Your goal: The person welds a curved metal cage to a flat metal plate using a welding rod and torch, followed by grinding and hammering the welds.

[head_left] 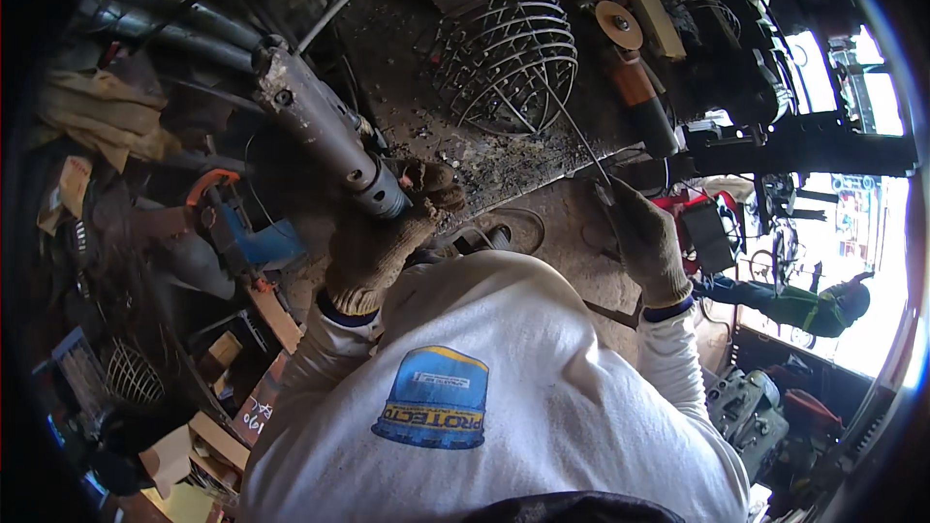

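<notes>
My right hand (646, 242), in a knitted work glove, is closed on a thin metal rod (583, 143). The rod slants up to a round cage of curved metal bars (509, 63) on the dark workbench (412, 126). My left hand (380, 254), gloved too, is by the bench edge at the lower end of a thick, scuffed metal cylinder (315, 121). This cylinder covers part of the hand. Its visible fingers curl beside the cylinder's end, and what they grip, if anything, is hidden.
An angle grinder with an orange body (635, 82) lies right of the cage. Dark debris litters the bench. A blue and orange clamp-like tool (257, 232) is at the left. Farther right, a person in dark clothing (804, 305) is near the bright opening.
</notes>
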`<state>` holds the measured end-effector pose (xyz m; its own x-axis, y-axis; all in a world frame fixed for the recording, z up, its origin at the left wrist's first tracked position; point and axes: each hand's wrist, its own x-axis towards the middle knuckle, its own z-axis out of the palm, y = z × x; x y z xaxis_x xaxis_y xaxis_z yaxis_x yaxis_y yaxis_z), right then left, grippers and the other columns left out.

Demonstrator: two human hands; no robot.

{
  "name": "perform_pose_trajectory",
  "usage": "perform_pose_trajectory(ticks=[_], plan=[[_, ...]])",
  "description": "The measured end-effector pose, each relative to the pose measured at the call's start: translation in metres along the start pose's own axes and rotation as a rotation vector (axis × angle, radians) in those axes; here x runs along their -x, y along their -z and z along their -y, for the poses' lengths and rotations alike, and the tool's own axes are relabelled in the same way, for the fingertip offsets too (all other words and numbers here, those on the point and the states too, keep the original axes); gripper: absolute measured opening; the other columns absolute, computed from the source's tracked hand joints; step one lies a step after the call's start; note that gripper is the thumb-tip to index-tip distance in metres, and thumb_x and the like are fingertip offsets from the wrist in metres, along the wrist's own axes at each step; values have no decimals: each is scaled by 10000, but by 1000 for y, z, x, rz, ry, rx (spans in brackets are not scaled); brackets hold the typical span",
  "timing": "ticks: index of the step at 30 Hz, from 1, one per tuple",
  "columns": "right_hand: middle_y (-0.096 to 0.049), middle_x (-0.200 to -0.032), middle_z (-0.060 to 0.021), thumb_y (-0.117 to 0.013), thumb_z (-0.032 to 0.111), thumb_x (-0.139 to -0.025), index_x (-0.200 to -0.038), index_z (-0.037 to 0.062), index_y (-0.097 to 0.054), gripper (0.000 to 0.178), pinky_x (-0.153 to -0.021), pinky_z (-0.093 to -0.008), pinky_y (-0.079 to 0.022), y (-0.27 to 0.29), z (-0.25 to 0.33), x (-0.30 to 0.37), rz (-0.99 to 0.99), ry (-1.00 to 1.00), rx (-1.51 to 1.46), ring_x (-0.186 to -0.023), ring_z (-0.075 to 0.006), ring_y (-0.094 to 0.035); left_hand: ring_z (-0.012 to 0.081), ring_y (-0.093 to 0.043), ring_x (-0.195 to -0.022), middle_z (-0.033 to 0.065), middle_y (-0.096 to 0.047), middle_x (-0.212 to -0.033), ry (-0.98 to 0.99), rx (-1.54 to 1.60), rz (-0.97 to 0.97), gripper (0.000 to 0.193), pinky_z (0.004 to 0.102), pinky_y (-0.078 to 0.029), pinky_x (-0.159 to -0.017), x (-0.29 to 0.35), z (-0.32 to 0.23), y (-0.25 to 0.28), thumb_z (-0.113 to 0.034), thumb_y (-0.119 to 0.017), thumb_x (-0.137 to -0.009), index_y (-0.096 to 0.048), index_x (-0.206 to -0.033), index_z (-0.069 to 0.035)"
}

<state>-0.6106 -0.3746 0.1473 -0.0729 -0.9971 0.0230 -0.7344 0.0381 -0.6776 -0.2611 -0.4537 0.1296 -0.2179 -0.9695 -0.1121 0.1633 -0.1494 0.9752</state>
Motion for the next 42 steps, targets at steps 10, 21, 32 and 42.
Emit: perform_pose_trajectory(ticks=[10,21,32,42], plan=[[-722,-941,-182,-591,81,-973,-1370,67,-608,398,-701,-368,-559,25,79,-39,145,142,458,-803,-292,-720,233,-702,-988,149,-666,-1227,26,6,229,335,393,-601,-861,-23,28,5,79,-652,-891,-575,-1209,5],[-732,-983,-139,-553,78,-933,-1370,165,-597,448,-669,-428,-584,23,139,-60,272,-110,762,-827,-335,-726,159,-689,-983,105,-669,-1142,284,575,205,339,316,-602,-848,-22,55,17,104,-706,-855,-606,-1159,-4],[-695,-1193,-133,-596,58,-908,-1367,141,-596,467,-719,-416,-586,-11,95,-45,93,23,566,-905,-332,-714,141,-701,-932,88,-710,-1066,195,321,115,296,289,-590,-811,-19,24,11,61,-738,-853,-657,-1130,-7],[-701,-1110,-151,-603,71,-902,-1378,166,-592,486,-697,-433,-576,-17,96,-43,42,27,596,-868,-343,-710,126,-688,-940,71,-719,-1067,238,482,146,332,269,-568,-804,-37,59,11,33,-753,-853,-659,-1170,0]])
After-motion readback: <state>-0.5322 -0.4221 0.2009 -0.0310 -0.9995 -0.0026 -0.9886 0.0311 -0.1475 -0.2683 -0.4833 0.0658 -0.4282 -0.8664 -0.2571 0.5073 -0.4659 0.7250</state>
